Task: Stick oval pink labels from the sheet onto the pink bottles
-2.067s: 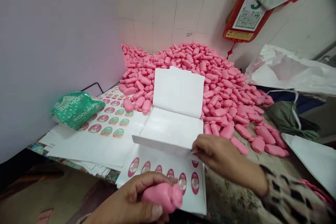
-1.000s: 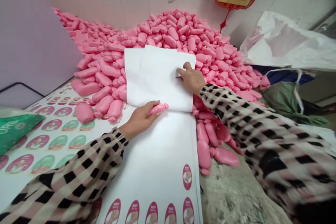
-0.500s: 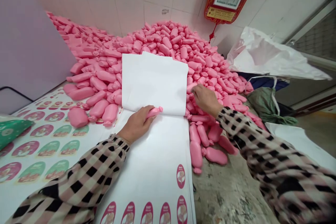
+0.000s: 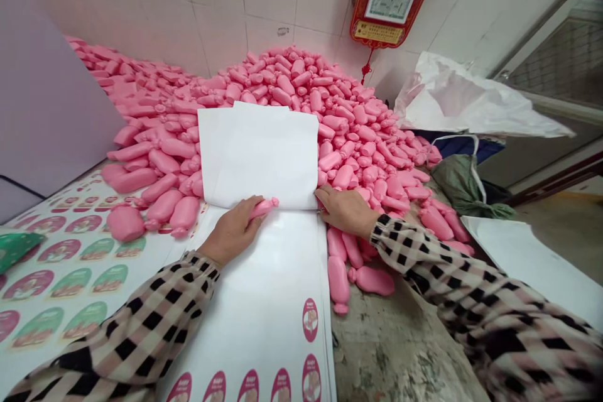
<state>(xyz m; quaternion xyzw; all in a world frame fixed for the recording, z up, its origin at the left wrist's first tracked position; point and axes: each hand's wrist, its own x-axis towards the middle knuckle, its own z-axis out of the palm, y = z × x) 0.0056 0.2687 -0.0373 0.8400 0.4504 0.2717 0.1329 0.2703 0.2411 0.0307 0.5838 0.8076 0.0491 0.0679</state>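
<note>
My left hand (image 4: pixel 234 230) is closed around a small pink plastic piece (image 4: pixel 264 206), shaped like a bottle with a knobbed end, just in front of the fold in a stack of white sticker sheets (image 4: pixel 264 276). The folded-back part (image 4: pixel 259 157) of the sheets leans up against the pink heap, its plain side showing. At the right end of that fold, my right hand (image 4: pixel 346 208) has its fingers pinched together against the paper's edge; whatever lies between them is hidden. Oval pink stickers (image 4: pixel 310 320) line the near and right edges of the stack.
A large heap of pink pieces (image 4: pixel 292 78) lies against the tiled wall. More printed sheets (image 4: pixel 51 289) are on the left beside a pale panel (image 4: pixel 51 75). A white plastic bag (image 4: pixel 466 100) and a green cloth bag (image 4: pixel 456 185) are on the right. A red calendar (image 4: pixel 389 0) hangs above.
My right hand has come down and left from above the heap to the right end of the fold. My left hand keeps hold of the pink piece. The view has shifted slightly.
</note>
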